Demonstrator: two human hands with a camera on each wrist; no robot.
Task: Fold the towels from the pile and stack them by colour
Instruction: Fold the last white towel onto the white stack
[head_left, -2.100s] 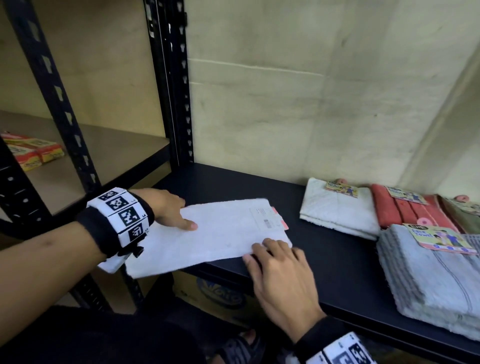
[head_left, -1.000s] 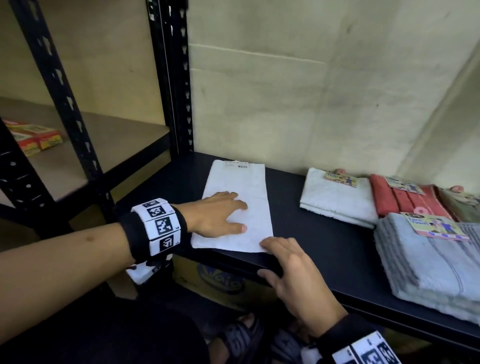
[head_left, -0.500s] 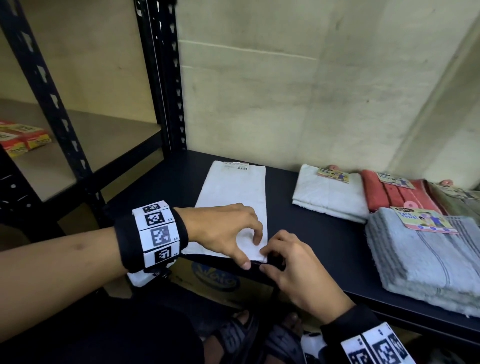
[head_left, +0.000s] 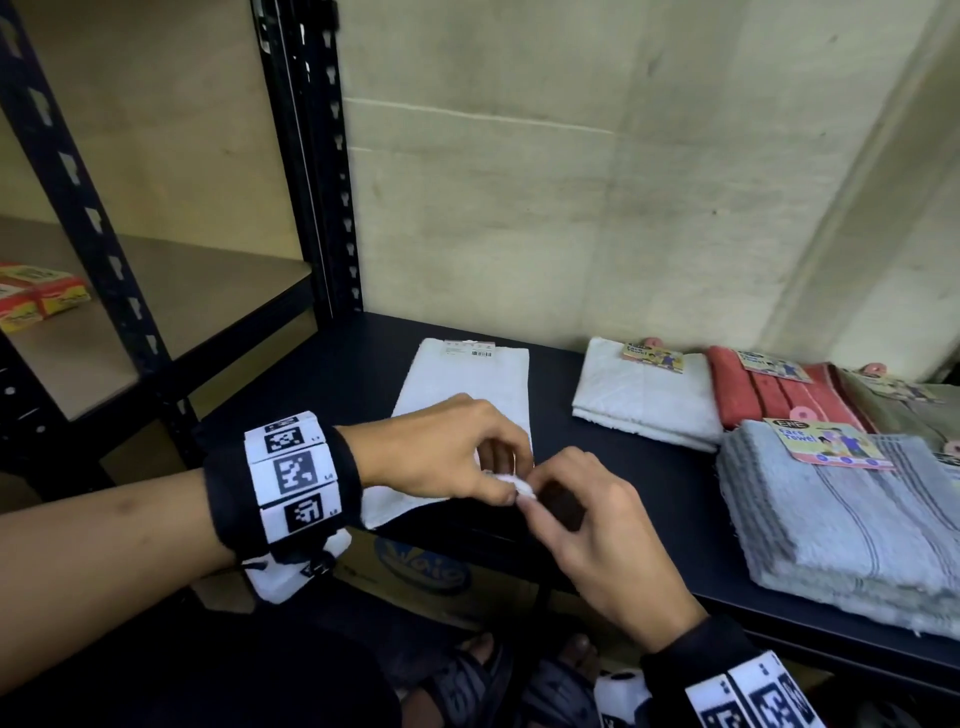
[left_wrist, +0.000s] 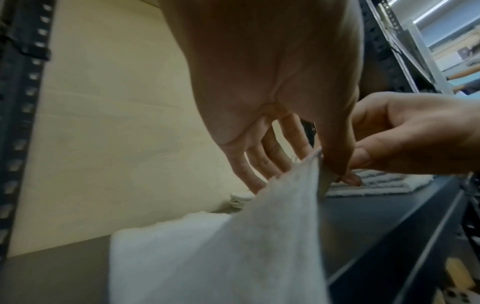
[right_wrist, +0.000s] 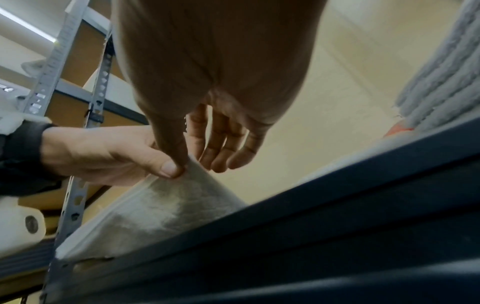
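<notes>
Left hand (head_left: 447, 452): I pinch the white towel's (head_left: 467, 384) near corner.
Right hand (head_left: 587, 525): I pinch that same corner, just beside my left.
Shelf (head_left: 649, 483): under both.

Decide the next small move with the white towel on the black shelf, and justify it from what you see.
Probably lift the pinched near corner and carry it toward the wall, folding the white towel in half. Both the left hand and the right hand pinch that corner, already raised off the shelf.
</notes>
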